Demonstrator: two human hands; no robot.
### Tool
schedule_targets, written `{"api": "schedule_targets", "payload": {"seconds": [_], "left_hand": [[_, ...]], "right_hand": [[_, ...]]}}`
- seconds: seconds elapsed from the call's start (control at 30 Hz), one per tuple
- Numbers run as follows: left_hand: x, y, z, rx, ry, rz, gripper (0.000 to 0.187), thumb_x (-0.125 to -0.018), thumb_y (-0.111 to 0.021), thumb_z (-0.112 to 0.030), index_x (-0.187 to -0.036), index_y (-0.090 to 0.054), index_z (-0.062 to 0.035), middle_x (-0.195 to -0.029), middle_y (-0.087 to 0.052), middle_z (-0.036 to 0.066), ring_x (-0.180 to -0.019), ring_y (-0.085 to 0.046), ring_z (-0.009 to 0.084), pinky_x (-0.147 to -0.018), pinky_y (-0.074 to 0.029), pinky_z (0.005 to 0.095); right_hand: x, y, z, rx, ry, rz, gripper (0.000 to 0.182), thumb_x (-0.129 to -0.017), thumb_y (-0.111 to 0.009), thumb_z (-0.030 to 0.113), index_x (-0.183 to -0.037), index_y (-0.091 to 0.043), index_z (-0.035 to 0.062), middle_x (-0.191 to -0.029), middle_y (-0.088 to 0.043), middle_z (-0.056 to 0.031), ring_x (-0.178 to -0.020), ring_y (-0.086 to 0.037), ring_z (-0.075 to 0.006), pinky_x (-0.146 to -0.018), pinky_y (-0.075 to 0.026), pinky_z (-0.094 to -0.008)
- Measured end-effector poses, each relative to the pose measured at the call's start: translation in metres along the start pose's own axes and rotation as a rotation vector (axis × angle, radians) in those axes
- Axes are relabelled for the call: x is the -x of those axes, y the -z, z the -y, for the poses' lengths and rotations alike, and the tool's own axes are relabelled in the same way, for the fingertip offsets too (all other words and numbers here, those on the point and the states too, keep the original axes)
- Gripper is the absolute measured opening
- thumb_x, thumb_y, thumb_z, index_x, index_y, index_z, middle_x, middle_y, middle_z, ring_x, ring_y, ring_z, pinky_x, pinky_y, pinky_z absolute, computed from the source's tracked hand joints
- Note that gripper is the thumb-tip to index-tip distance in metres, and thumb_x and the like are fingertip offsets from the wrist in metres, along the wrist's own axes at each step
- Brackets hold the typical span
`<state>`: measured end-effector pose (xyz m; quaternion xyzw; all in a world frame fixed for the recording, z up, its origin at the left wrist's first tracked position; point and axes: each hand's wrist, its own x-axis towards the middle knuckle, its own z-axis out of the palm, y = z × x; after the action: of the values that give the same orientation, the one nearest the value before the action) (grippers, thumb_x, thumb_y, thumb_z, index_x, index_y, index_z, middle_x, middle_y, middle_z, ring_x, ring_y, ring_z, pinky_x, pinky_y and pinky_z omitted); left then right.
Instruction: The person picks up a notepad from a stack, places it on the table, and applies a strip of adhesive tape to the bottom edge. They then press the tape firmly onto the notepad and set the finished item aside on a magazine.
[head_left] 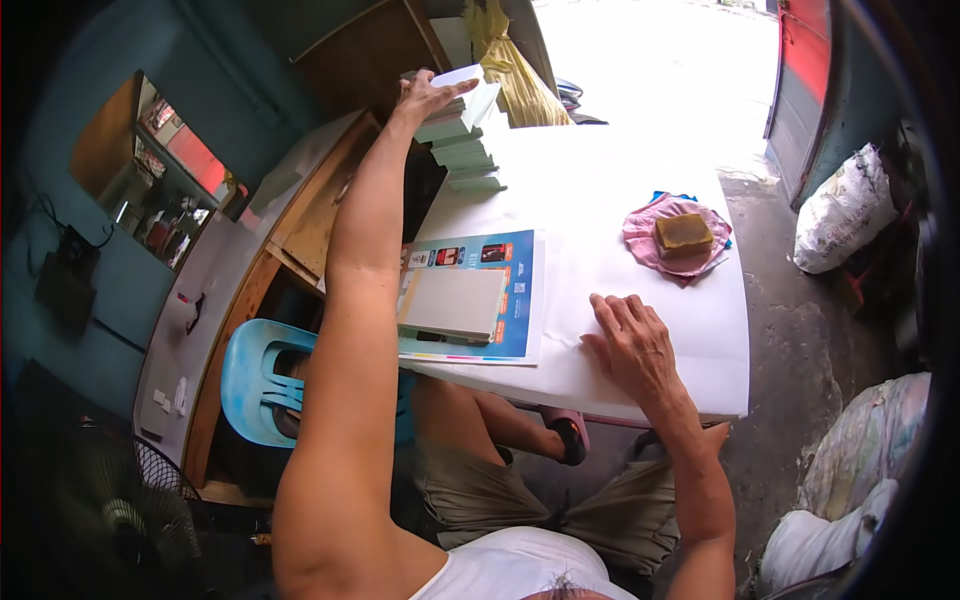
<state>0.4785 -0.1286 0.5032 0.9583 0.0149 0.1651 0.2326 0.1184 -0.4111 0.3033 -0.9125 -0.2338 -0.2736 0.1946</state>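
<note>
My left hand [428,97] reaches to the far left of the table, its fingers and thumb around the top papers of a tall, uneven stack of folded papers [465,155]. How many sheets it grips is hidden. Near the front edge, my right hand [635,350] rests on the white tabletop, holding nothing, fingers apart and slightly bent. Between the hands lies a blue printed sheet [518,300] with a grey flat block [455,303] on it. Beyond my right hand, a brown block [685,235] sits on a pink cloth [645,235].
The white-covered table [590,190] stands before my knees. A light blue plastic chair [255,380] is at the left, beside a wooden-edged counter [215,300]. A fan [140,510] stands lower left. Filled sacks [845,210] sit along the right. A yellow bag [515,75] hangs behind the stack.
</note>
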Motion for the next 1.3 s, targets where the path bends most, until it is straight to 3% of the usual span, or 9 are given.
{"api": "schedule_targets", "payload": {"seconds": [0.23, 0.43, 0.63, 0.77, 0.8, 0.97, 1.13, 1.17, 1.3], "left_hand": [[-0.021, -0.004, 0.036, 0.197, -0.015, 0.14, 0.126, -0.052, -0.089, -0.068, -0.148, -0.049, 0.0031, -0.145, -0.056, 0.021, -0.133, -0.056, 0.0331, -0.116, -0.042, 0.041], [0.015, 0.028, 0.034, 0.221, 0.121, 0.2, 0.117, -0.06, -0.089, -0.051, -0.156, -0.039, -0.0076, -0.15, -0.049, 0.018, -0.14, -0.046, 0.0322, -0.105, -0.043, 0.0575], [0.08, 0.066, 0.058, 0.229, 0.057, 0.283, 0.111, -0.055, -0.085, -0.045, -0.152, -0.044, -0.0128, -0.141, -0.055, 0.016, -0.127, -0.055, 0.0309, -0.103, -0.039, 0.0451], [0.15, 0.061, 0.077, 0.708, -0.092, 0.36, 0.095, -0.057, -0.083, -0.036, -0.143, -0.049, -0.0131, -0.102, -0.062, 0.004, -0.095, -0.054, 0.0111, -0.076, -0.04, 0.0304], [0.182, 0.054, 0.068, 0.851, -0.117, 0.396, 0.094, -0.057, -0.083, -0.032, -0.143, -0.05, -0.0125, -0.107, -0.061, 0.006, -0.098, -0.056, 0.0136, -0.075, -0.044, 0.0318], [0.293, -0.008, 0.007, 0.977, -0.438, 0.529, 0.1, -0.051, -0.084, -0.029, -0.143, -0.05, -0.0076, -0.131, -0.052, 0.014, -0.129, -0.048, 0.0259, -0.118, -0.028, 0.034], [0.317, -0.056, -0.036, 0.581, -0.756, 0.836, 0.097, -0.054, -0.083, -0.034, -0.142, -0.052, -0.0096, -0.143, -0.05, 0.013, -0.141, -0.038, 0.0292, -0.123, -0.027, 0.0457], [0.313, -0.074, -0.037, 0.431, -0.958, 0.832, 0.096, -0.058, -0.082, -0.039, -0.146, -0.051, -0.0146, -0.149, -0.045, 0.014, -0.144, -0.034, 0.0344, -0.124, -0.027, 0.0548], [0.327, -0.106, -0.042, 0.214, -1.077, 0.731, 0.096, -0.067, -0.084, -0.059, -0.15, -0.049, -0.0283, -0.156, -0.038, 0.019, -0.147, -0.03, 0.0416, -0.122, -0.028, 0.0628]], "right_hand": [[0.0, -0.002, -0.002, -0.017, -0.019, 0.051, 0.054, -0.087, -0.076, 0.02, -0.133, -0.058, 0.0005, -0.11, -0.068, -0.0132, -0.1, -0.063, -0.0286, -0.085, -0.051, -0.0413], [0.0, -0.001, -0.002, -0.037, -0.029, 0.051, 0.054, -0.087, -0.076, 0.02, -0.134, -0.057, 0.001, -0.109, -0.068, -0.013, -0.099, -0.063, -0.0284, -0.085, -0.051, -0.0409], [0.001, -0.003, -0.003, -0.03, -0.042, 0.051, 0.056, -0.088, -0.076, 0.021, -0.136, -0.056, 0.001, -0.109, -0.068, -0.0136, -0.101, -0.062, -0.0281, -0.088, -0.05, -0.0401], [0.002, 0.0, -0.004, -0.073, -0.047, -0.045, 0.055, -0.088, -0.076, 0.024, -0.134, -0.056, 0.002, -0.106, -0.067, -0.0126, -0.098, -0.063, -0.0278, -0.083, -0.051, -0.0397], [0.004, 0.001, -0.004, -0.109, -0.059, -0.07, 0.056, -0.088, -0.077, 0.024, -0.134, -0.056, 0.0022, -0.107, -0.068, -0.0129, -0.098, -0.063, -0.0284, -0.083, -0.051, -0.0401], [0.02, 0.022, -0.012, -0.484, -0.325, -0.527, 0.043, -0.088, -0.079, 0.012, -0.127, -0.061, 0.0033, -0.105, -0.071, -0.0138, -0.096, -0.07, -0.0263, -0.081, -0.057, -0.0382], [0.081, 0.073, -0.028, -0.327, -0.685, -0.663, 0.031, -0.092, -0.075, 0.011, -0.12, -0.064, 0.0025, -0.104, -0.073, -0.0136, -0.097, -0.071, -0.023, -0.081, -0.057, -0.0355], [0.094, 0.078, -0.035, -0.265, -0.697, -0.64, 0.03, -0.092, -0.076, 0.011, -0.119, -0.065, 0.0023, -0.105, -0.073, -0.0139, -0.097, -0.071, -0.0231, -0.081, -0.057, -0.0356], [0.135, 0.095, -0.033, -0.199, -0.767, -0.544, 0.029, -0.091, -0.077, 0.013, -0.115, -0.067, 0.0024, -0.107, -0.073, -0.0145, -0.097, -0.071, -0.0234, -0.081, -0.057, -0.0363]]}}
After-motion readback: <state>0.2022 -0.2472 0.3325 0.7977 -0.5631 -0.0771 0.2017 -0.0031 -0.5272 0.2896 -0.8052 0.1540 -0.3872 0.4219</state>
